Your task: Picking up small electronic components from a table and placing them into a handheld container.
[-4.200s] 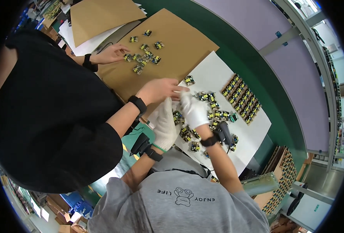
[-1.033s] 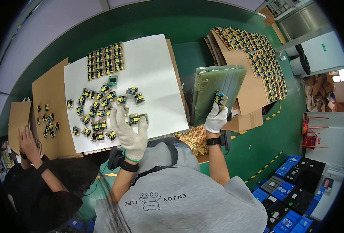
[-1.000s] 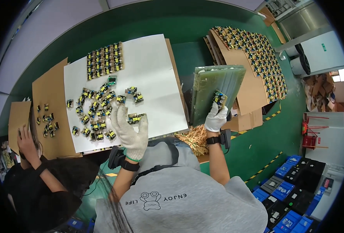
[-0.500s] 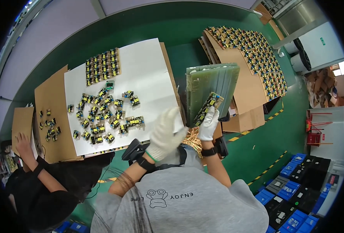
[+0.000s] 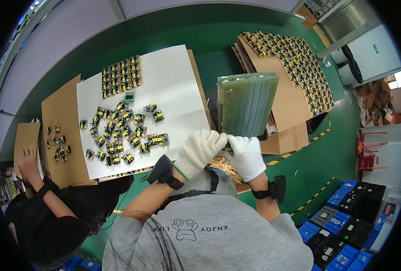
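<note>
Left hand (image 5: pixel 200 150) has joined right hand (image 5: pixel 246 159); box (image 5: pixel 243 187) holds golden scraps (image 5: pixel 226 169).

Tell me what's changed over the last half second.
The left hand has swung right to meet the right hand. The circuit-board strip, earlier in the right hand before the green stack, has come down toward the body and is mostly hidden between both hands. The loose boards and green stack look unmoved.

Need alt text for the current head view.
Gloved left hand and right hand meet at a mostly hidden dark piece, near a green slab stack. Small circuit boards lie on a white sheet at left; more boards cover part of a cardboard sheet at right.
</note>
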A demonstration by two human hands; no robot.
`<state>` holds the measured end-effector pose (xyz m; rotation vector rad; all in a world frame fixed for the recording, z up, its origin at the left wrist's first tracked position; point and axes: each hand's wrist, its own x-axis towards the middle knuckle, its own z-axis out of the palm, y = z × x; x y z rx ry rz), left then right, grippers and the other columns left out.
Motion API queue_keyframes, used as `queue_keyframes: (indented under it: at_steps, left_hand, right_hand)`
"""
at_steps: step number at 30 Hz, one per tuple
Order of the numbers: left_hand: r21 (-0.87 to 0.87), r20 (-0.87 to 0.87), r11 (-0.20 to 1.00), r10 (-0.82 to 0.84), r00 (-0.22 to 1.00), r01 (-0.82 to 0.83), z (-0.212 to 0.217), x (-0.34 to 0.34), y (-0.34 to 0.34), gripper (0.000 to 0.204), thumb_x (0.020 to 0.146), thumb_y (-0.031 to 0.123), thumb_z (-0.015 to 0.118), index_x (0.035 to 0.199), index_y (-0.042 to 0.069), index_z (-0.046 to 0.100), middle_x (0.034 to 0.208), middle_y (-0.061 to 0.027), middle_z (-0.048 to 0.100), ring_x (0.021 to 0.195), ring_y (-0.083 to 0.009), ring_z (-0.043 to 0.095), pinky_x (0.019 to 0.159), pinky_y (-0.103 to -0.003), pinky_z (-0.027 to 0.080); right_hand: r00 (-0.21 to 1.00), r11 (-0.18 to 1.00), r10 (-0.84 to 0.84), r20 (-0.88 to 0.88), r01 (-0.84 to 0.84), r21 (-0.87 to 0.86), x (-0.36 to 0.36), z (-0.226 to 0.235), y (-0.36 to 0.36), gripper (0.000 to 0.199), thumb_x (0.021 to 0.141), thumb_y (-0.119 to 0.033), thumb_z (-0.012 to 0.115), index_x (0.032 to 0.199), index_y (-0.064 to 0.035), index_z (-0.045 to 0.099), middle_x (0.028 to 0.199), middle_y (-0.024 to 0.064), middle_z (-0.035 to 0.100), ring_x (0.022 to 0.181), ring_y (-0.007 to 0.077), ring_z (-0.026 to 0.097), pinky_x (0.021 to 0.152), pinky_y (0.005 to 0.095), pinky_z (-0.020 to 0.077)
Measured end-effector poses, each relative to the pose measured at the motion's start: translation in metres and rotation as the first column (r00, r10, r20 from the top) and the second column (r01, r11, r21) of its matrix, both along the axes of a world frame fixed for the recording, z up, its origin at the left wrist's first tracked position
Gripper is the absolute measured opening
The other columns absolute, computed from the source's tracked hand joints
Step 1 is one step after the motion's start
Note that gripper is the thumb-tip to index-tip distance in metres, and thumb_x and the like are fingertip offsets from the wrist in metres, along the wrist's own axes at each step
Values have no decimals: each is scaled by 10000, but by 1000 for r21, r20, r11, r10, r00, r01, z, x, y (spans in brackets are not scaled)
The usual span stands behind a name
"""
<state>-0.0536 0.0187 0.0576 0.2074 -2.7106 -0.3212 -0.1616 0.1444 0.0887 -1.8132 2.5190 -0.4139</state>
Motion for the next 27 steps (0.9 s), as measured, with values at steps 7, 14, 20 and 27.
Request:
queue_keyframes:
  at_steps: [7, 14, 20, 27]
  left_hand:
    - [-62, -212, 886, 437, 874, -459, -9, 14, -6, 712, 651, 174, 716, 1289, 159, 402, 1235, -124, 427, 1156, -337, 433, 895, -480, 378]
    - [140, -145, 830, 557, 818, -541, -14, 24, -13, 830, 616, 202, 751, 1339, 182, 346, 1354, -138, 326, 1259, -369, 331, 966, -503, 301]
    - [183, -54, 779, 616, 786, -599, -17, 28, -16, 843, 615, 213, 754, 1346, 167, 338, 1344, -145, 321, 1254, -376, 327, 962, -512, 303]
    - [224, -5, 786, 592, 806, -576, -27, 25, -18, 861, 643, 230, 743, 1379, 121, 309, 1398, -154, 238, 1303, -368, 237, 998, -515, 233]
  right_hand:
    - [650, 718, -299, 699, 635, -284, -5, -76, 15, 213, 814, -131, 654, 919, 8, 532, 825, 90, 571, 746, 144, 529, 706, 291, 449]
    - [662, 523, -444, 604, 739, -426, -34, -104, -19, 290, 830, -216, 677, 884, 17, 512, 761, 122, 551, 665, 249, 532, 664, 355, 451]
    - [755, 535, -473, 453, 655, -534, -41, -123, -21, 245, 916, -240, 555, 921, -3, 498, 737, 101, 532, 645, 195, 502, 627, 328, 433]
    - [709, 542, -420, 566, 696, -471, -42, -124, -15, 250, 884, -248, 579, 892, -11, 497, 740, 149, 532, 648, 328, 523, 635, 395, 438]
